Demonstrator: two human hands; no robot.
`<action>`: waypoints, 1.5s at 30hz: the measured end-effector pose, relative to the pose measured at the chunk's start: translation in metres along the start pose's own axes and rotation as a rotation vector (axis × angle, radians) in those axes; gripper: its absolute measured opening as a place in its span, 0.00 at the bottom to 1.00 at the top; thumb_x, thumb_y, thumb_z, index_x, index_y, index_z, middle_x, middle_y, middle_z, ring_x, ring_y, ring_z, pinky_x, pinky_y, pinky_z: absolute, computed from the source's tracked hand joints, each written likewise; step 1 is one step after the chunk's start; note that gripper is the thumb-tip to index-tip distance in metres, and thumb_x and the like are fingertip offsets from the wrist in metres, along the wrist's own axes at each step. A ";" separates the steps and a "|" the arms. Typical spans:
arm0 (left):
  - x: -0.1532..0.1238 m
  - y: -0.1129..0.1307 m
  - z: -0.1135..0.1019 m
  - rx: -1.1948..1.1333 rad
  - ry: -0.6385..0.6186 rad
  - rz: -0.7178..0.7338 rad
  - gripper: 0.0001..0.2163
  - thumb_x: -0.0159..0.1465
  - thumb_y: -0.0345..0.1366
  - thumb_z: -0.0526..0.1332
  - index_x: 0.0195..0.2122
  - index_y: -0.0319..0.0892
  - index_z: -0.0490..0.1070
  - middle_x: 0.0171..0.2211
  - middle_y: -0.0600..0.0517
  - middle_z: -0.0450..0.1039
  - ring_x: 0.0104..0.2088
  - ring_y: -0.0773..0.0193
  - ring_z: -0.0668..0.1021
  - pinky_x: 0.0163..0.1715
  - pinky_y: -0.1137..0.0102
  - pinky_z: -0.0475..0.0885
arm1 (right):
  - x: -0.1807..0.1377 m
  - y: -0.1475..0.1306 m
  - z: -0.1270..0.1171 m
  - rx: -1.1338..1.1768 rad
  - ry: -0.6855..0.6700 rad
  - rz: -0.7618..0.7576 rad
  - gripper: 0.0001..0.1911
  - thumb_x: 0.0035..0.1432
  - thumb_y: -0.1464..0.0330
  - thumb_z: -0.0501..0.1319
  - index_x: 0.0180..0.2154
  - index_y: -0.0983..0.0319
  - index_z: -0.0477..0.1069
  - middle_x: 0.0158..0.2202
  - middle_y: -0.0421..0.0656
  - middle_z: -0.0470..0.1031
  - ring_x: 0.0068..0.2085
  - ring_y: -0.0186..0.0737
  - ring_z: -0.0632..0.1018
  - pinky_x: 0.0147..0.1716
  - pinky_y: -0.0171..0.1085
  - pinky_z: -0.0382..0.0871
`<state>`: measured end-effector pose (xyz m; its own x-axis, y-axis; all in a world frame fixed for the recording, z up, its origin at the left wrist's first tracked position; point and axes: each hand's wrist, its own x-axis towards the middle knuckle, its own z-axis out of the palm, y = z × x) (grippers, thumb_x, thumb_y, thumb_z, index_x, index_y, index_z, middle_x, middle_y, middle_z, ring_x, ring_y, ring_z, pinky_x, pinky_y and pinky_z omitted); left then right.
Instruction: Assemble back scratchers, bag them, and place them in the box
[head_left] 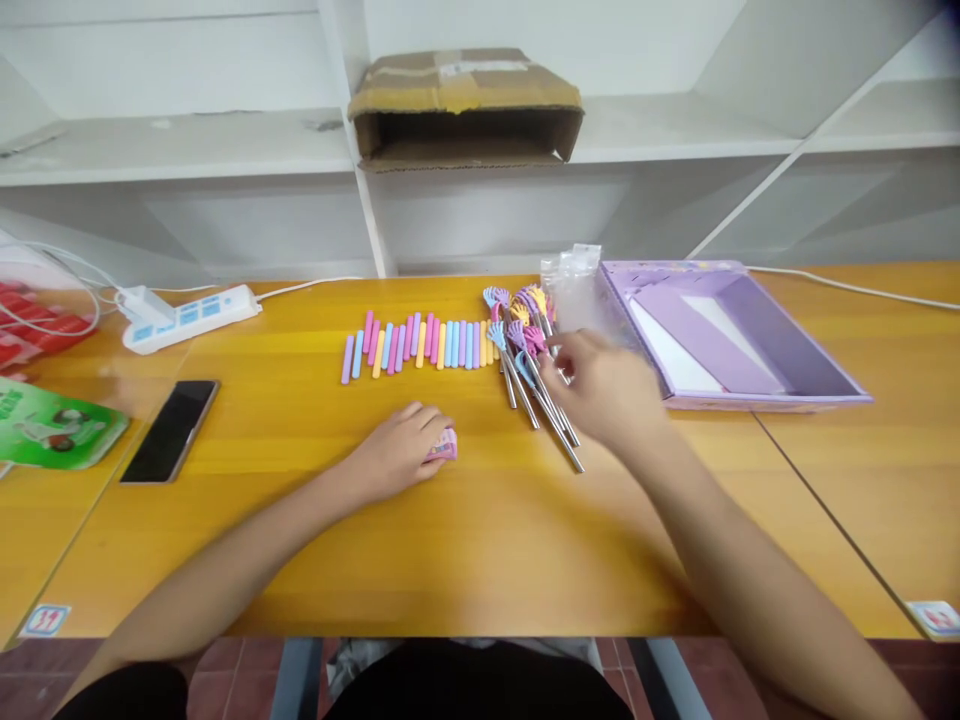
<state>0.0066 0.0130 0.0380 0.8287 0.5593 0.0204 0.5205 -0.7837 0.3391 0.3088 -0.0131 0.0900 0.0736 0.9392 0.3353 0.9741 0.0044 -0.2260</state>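
My left hand (403, 450) rests on the table with its fingers curled over a small pink printed piece (445, 444), whose exact kind I cannot tell. Over the right side of a pile of back scratchers (536, 372) is my right hand (604, 385), fingers bent inward beside a pink claw head. Whatever lies between those fingertips is hidden. The scratchers have thin metal shafts and claw-shaped heads in blue, purple, yellow and pink. Left of the pile runs an uneven row of short pastel sticks (420, 340) in pink, purple, blue and yellow.
A lilac box (795, 400) stands open at the right, with clear plastic bags (574, 290) beside it. At the left are a phone (171, 432), a power strip (191, 318) and a green package (60, 425). A cardboard box (465, 110) sits on the shelf behind.
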 end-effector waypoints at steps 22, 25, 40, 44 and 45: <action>-0.007 -0.046 -0.015 -0.233 0.361 -0.128 0.08 0.72 0.37 0.60 0.50 0.46 0.75 0.49 0.47 0.77 0.52 0.55 0.78 0.57 0.59 0.73 | 0.058 0.043 0.017 -0.051 -0.320 -0.023 0.14 0.68 0.60 0.58 0.39 0.59 0.80 0.35 0.45 0.83 0.33 0.42 0.78 0.33 0.38 0.60; -0.012 -0.094 -0.032 -0.052 0.644 -0.457 0.05 0.70 0.34 0.59 0.44 0.45 0.74 0.44 0.48 0.75 0.47 0.55 0.77 0.54 0.59 0.73 | 0.058 0.042 0.022 -0.007 -0.374 -0.082 0.13 0.68 0.60 0.58 0.37 0.60 0.78 0.35 0.45 0.82 0.32 0.41 0.77 0.33 0.37 0.60; -0.027 -0.173 -0.031 -0.005 0.522 -0.697 0.09 0.68 0.45 0.61 0.38 0.46 0.70 0.36 0.50 0.75 0.38 0.57 0.76 0.43 0.63 0.72 | 0.051 0.033 0.025 -0.165 -0.407 -0.045 0.13 0.69 0.63 0.56 0.38 0.60 0.77 0.34 0.47 0.82 0.31 0.42 0.77 0.29 0.38 0.54; -0.027 -0.173 -0.031 0.054 0.465 -0.693 0.09 0.66 0.45 0.63 0.40 0.46 0.70 0.36 0.50 0.75 0.39 0.56 0.76 0.44 0.62 0.71 | 0.051 0.024 0.037 -0.256 -0.376 0.054 0.20 0.72 0.55 0.55 0.43 0.62 0.78 0.37 0.53 0.83 0.35 0.47 0.81 0.30 0.38 0.56; -0.027 -0.172 -0.031 0.063 0.447 -0.693 0.09 0.67 0.45 0.62 0.40 0.46 0.70 0.36 0.50 0.76 0.40 0.55 0.77 0.45 0.61 0.71 | 0.051 0.023 0.040 -0.269 -0.375 0.068 0.21 0.73 0.54 0.54 0.44 0.62 0.78 0.38 0.54 0.83 0.36 0.49 0.82 0.31 0.38 0.58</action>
<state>-0.1118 0.1411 0.0084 0.1631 0.9655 0.2030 0.9050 -0.2283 0.3590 0.3261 0.0484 0.0656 0.1049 0.9938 -0.0370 0.9942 -0.1040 0.0256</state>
